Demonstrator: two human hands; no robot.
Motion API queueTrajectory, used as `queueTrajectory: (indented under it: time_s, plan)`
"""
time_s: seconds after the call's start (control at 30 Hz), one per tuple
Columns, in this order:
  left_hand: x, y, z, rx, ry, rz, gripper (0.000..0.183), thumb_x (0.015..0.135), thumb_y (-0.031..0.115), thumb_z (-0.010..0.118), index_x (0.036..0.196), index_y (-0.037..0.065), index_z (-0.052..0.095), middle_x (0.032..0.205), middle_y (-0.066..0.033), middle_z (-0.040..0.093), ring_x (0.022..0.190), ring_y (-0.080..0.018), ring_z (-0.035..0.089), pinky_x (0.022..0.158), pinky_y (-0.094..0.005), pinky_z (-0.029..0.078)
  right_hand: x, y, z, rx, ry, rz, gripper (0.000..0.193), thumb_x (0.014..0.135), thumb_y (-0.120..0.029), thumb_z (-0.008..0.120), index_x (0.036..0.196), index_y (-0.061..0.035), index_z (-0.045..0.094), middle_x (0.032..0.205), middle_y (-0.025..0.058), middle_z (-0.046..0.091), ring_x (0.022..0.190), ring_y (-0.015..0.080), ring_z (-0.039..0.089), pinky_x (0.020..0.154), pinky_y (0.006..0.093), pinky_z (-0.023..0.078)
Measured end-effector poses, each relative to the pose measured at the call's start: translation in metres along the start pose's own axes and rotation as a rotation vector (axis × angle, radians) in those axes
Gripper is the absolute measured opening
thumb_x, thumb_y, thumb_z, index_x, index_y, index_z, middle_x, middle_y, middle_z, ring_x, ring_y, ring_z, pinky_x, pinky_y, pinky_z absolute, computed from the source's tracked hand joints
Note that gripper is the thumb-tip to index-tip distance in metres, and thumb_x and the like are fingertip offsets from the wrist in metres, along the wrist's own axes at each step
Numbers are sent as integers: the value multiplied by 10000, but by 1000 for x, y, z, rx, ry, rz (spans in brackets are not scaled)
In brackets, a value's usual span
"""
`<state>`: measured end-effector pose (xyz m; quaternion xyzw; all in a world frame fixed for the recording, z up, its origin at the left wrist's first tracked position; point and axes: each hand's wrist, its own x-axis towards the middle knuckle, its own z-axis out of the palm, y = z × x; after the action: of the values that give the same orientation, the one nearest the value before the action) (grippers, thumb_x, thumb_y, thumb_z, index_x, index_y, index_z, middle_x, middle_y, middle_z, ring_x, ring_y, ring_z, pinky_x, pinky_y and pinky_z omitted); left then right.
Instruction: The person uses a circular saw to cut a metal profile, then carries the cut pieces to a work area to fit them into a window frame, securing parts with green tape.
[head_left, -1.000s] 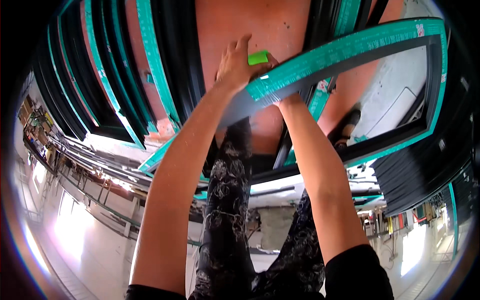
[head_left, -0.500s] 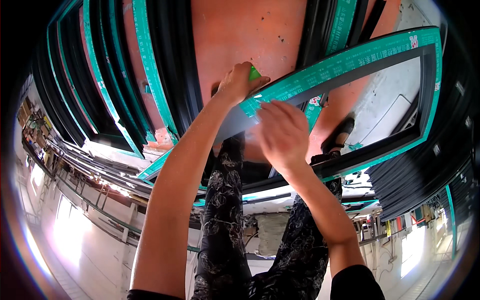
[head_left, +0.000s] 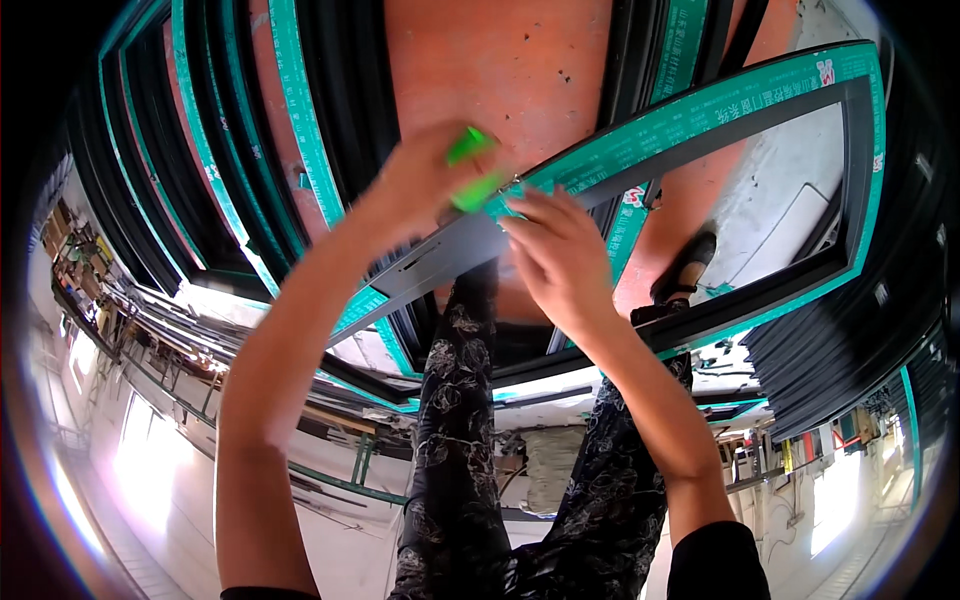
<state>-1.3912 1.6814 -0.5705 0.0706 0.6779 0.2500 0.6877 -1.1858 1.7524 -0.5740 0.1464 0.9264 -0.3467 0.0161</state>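
Note:
A dark grey window frame (head_left: pixel 610 185) slants across in front of me, its face covered with printed green protective film (head_left: pixel 690 120). Toward the left, a stretch of bare grey profile (head_left: pixel 440 262) with a small slot shows. My left hand (head_left: pixel 425 180), smeared by motion, is closed around a bright green tool (head_left: pixel 480 190) over the film's end; its exact kind is blurred. My right hand (head_left: pixel 560 250) is beside it, thumb and fingers pinched on the loose end of the film.
More film-covered frames (head_left: pixel 305 110) stand in rows at the left, and others lie behind at the upper right. Dark profiles (head_left: pixel 810 370) are stacked at right. Below are my patterned trousers (head_left: pixel 455 400) and a sandalled foot (head_left: pixel 688 265) on the red and grey floor.
My left hand has moved left and toward me with the green tool, uncovering more bare grey profile. My right hand stays at the film's end, its fingers now more closed.

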Motion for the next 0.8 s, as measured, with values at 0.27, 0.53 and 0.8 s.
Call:
queueTrajectory:
  time_s: [0.27,0.53,0.8]
  plan:
    - [-30,-28,113,405,622,427,456,800,319,751,1097,8,600,990,-156,562,951,-368,545,826,-434,439,-33,-11,-4,2304,-123,1296,475,1027,-453,415,1308,-76,478,1198,110,591,1080,215,606,936,387,508]
    - [-27,-39,88,390,507,499,302,900,242,658,1129,45,665,1052,-132,606,957,-272,588,864,-371,467,-65,0,-2,2119,95,1536,381,959,-214,596,1244,17,491,1167,174,584,1109,258,602,928,344,558]
    - [67,-83,26,10,155,157,428,872,74,635,1295,60,566,1119,-63,640,961,-150,624,777,-278,503,-12,64,136,2453,267,1459,286,963,-235,599,1146,-17,570,1053,129,660,965,265,648,842,365,567]
